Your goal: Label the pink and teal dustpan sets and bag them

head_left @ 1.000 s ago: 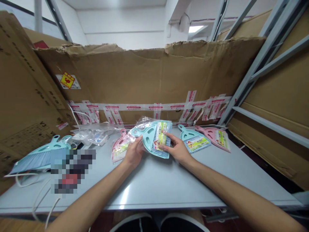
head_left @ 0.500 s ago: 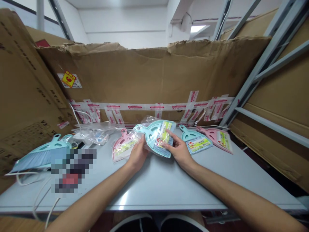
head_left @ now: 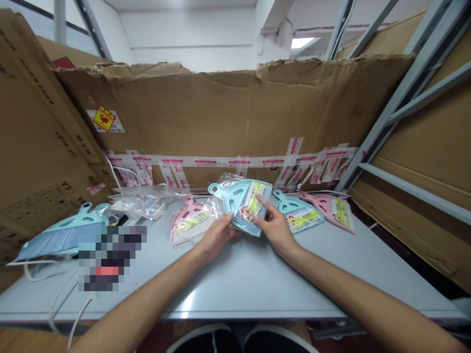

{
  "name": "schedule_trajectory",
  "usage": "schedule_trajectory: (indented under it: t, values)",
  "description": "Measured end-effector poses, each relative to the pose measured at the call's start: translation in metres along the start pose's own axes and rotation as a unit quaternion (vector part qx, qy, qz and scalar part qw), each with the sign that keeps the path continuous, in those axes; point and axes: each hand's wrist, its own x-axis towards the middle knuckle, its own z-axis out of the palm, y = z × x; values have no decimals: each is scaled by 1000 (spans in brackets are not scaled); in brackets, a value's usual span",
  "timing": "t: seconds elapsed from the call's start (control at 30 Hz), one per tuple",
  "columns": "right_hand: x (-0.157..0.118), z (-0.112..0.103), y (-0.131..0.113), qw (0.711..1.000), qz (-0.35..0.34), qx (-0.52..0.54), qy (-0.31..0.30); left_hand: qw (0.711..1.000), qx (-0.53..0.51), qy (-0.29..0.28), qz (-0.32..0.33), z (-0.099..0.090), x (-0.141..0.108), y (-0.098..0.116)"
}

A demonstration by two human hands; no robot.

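A light-blue dustpan and brush set [head_left: 237, 198] in a clear bag is held above the middle of the table, its handle pointing left. My left hand [head_left: 220, 234] grips its lower left edge, thumb on top. On the right side, my right hand [head_left: 274, 224] pinches the set beside its yellow-green label. A pink set [head_left: 189, 220] in clear wrapping lies to the left. To the right are another blue set [head_left: 301, 213], partly behind my right hand, and a pink set [head_left: 336, 211].
At the left rests a blue dustpan with a brush [head_left: 66, 233], beside a blurred-out object [head_left: 114, 257] and white cables. Clear plastic bags [head_left: 145, 203] lie behind. A taped cardboard wall [head_left: 221, 117] borders the table [head_left: 228, 289]; metal shelf bars stand at the right.
The held blue set has moved slightly up and right, its handle now clearer of my left hand. My left hand has shifted right and its thumb shows on the bag.
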Motion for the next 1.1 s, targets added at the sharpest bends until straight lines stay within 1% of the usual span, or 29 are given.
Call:
schedule_trajectory:
  t: [0.07, 0.13, 0.2, 0.27, 0.33, 0.47, 0.57, 0.6, 0.63, 0.73, 0.8, 0.9, 1.0, 1.1]
  values:
    - [0, 0, 0, 1000, 1, 0, -10, 997, -28, 56, 37, -4, 2, 5]
    - [-1, 1, -1, 1000, 0, -2, -20, 988, -61, 119, 74, -8, 3, 9]
    - [-3, 4, -3, 1000, 3, -6, -26, 982, -74, 154, 83, -10, 5, 10]
    - [-5, 7, -5, 999, 17, -11, -28, 983, -69, 154, 73, -8, 4, 9]
    - [-7, 10, -7, 999, 29, -17, -30, 988, -61, 132, 58, -4, 3, 5]
    - [-7, 11, -9, 999, 31, -20, -33, 995, -49, 81, 21, 6, 0, -1]
    - [-4, 8, -8, 999, 32, -13, -32, 998, -42, 41, 6, 5, -1, 2]
    - [-3, 7, -9, 999, 28, -11, -30, 998, -51, 37, 10, 3, -1, 5]
    - [-1, 5, -9, 999, 23, -11, -27, 996, -69, 47, 21, 0, -1, 9]
    - [1, 0, -10, 999, 17, -19, -27, 982, -136, 109, 76, -11, 0, 23]
    - [1, -2, -11, 999, 17, -34, -29, 975, -148, 132, 98, -18, 1, 32]
    - [-2, -2, -12, 997, 15, -61, -42, 981, -95, 145, 82, -26, 3, 37]
    - [-6, -1, -14, 994, 2, -89, -64, 985, -32, 160, 60, -28, 4, 36]
    - [-7, -2, -17, 989, -28, -118, -83, 983, -32, 174, 52, -29, 5, 35]
